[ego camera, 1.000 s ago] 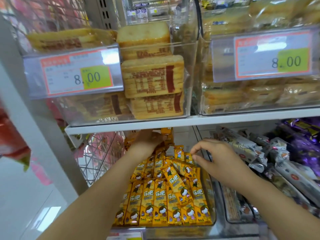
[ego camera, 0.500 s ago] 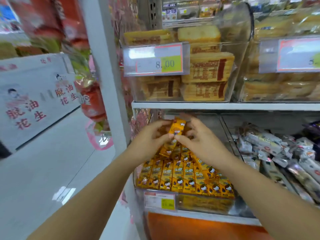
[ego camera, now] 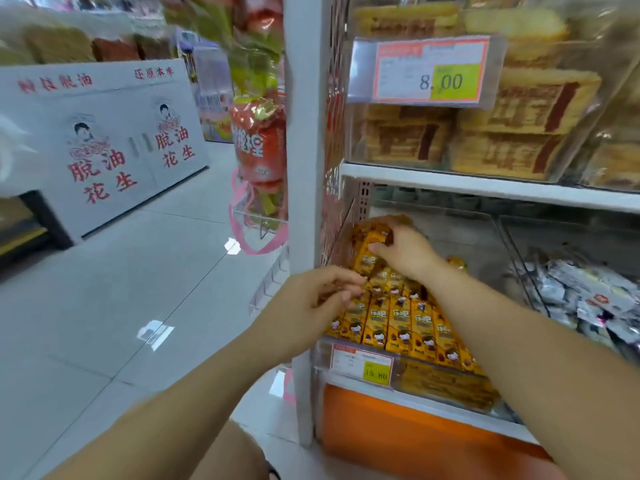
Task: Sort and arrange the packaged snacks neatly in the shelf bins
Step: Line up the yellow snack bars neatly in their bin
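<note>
Yellow snack packets [ego camera: 398, 320] stand in neat rows in a clear bin [ego camera: 450, 379] on the lower shelf. My right hand [ego camera: 405, 252] reaches to the bin's back left corner, its fingers curled over a few upright yellow packets [ego camera: 367, 247] there. My left hand [ego camera: 322, 299] is at the front left of the rows. Its curled fingers and thumb pinch the top end of a packet, which is mostly hidden under the hand.
A bin of silver packets [ego camera: 588, 299] sits to the right. Wrapped cakes [ego camera: 512, 109] fill bins on the shelf above, close over my hands. The white shelf post [ego camera: 304, 168] stands left of the bin, red bags [ego camera: 259, 143] hang beside it, and the aisle floor [ego camera: 138, 289] lies beyond.
The view swung left and pulled back. My hands, which pinched one packet together above the bin, have separated: the right went to the back left corner, the left dropped to the front rows.
</note>
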Demonstrator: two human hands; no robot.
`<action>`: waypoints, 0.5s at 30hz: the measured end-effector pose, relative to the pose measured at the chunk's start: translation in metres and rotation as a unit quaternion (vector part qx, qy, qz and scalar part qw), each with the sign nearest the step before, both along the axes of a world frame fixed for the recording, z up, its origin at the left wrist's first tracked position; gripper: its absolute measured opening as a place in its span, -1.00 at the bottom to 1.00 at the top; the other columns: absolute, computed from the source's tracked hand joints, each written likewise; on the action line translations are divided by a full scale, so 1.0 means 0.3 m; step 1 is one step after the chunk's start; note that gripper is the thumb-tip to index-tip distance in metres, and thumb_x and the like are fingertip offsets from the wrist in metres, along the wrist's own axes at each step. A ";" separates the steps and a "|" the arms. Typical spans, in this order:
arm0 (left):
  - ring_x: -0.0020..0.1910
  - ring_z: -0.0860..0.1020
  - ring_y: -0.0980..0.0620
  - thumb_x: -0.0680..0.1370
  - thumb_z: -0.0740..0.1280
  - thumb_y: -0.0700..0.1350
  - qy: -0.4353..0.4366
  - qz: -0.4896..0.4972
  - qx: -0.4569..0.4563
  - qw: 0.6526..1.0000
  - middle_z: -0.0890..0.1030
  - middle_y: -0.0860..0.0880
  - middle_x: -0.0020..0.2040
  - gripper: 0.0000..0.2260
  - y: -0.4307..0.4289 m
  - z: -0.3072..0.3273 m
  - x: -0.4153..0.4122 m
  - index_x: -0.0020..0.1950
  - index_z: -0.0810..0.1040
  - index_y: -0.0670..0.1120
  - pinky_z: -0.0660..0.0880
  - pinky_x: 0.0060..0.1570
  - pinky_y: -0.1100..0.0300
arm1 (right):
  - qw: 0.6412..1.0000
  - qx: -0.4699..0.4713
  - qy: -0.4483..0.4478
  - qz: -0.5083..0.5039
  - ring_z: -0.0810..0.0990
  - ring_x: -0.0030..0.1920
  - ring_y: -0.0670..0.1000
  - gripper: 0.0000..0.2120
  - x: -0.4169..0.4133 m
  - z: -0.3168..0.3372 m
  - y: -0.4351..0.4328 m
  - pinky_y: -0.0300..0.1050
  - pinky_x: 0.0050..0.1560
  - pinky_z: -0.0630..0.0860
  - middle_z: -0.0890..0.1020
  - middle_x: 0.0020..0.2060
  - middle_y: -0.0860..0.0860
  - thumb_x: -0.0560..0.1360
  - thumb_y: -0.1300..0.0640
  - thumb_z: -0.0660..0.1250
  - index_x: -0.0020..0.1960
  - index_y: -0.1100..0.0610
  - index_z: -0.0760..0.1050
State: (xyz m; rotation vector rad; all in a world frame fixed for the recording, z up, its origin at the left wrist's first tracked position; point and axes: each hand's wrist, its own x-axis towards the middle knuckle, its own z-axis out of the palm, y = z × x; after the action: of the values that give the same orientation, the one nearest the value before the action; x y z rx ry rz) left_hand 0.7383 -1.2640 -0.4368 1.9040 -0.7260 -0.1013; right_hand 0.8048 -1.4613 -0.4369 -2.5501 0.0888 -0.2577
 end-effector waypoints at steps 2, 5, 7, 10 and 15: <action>-0.09 0.61 0.29 0.59 0.24 -0.27 -0.004 0.003 0.007 1.000 0.63 0.09 -0.03 -0.78 0.009 -0.011 0.003 0.08 0.55 0.03 0.49 -0.05 0.44 | 0.996 -0.045 0.071 0.019 0.43 0.29 0.12 -0.56 0.027 -0.024 -0.002 -0.18 0.17 0.34 0.47 0.31 0.13 0.54 0.13 0.30 0.39 0.15 0.35; -0.11 0.61 0.28 0.59 0.26 -0.24 -0.017 0.006 0.018 1.000 0.63 0.12 -0.05 -0.77 0.014 -0.026 0.003 0.04 0.54 0.09 0.49 -0.05 0.44 | 0.987 -0.075 0.141 0.011 0.45 0.24 0.12 -0.60 0.052 -0.015 -0.012 -0.18 0.08 0.35 0.46 0.31 0.13 0.56 0.11 0.27 0.37 0.18 0.37; -0.11 0.61 0.25 0.58 0.27 -0.24 -0.027 0.005 0.020 0.999 0.63 0.11 -0.05 -0.79 0.015 -0.037 0.004 0.04 0.55 0.08 0.50 -0.04 0.41 | 0.978 -0.109 0.177 0.009 0.43 0.28 0.11 -0.57 0.070 0.000 -0.013 -0.19 0.11 0.35 0.42 0.35 0.13 0.57 0.08 0.25 0.40 0.17 0.33; -0.12 0.61 0.25 0.58 0.26 -0.28 -0.023 -0.002 0.019 1.000 0.63 0.09 -0.06 -0.79 0.020 -0.044 0.012 0.09 0.58 -0.01 0.50 -0.05 0.42 | 0.967 -0.146 0.208 0.010 0.40 0.33 0.09 -0.53 0.092 0.007 -0.002 -0.20 0.17 0.35 0.39 0.38 0.12 0.57 0.06 0.25 0.44 0.16 0.30; -0.12 0.60 0.27 0.59 0.24 -0.28 -0.032 -0.004 0.022 0.999 0.62 0.14 -0.08 -0.78 0.024 -0.046 0.022 0.09 0.57 0.00 0.48 -0.08 0.45 | 0.977 -0.124 0.174 -0.012 0.47 0.24 0.12 -0.56 0.103 -0.040 -0.015 -0.12 0.16 0.40 0.49 0.28 0.13 0.54 0.06 0.30 0.37 0.17 0.36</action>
State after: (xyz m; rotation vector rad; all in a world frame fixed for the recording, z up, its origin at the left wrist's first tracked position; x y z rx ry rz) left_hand 0.7450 -1.2568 -0.4507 1.9540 -0.7802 -0.0636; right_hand 0.8356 -1.4657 -0.4489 -2.8186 0.2332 0.1850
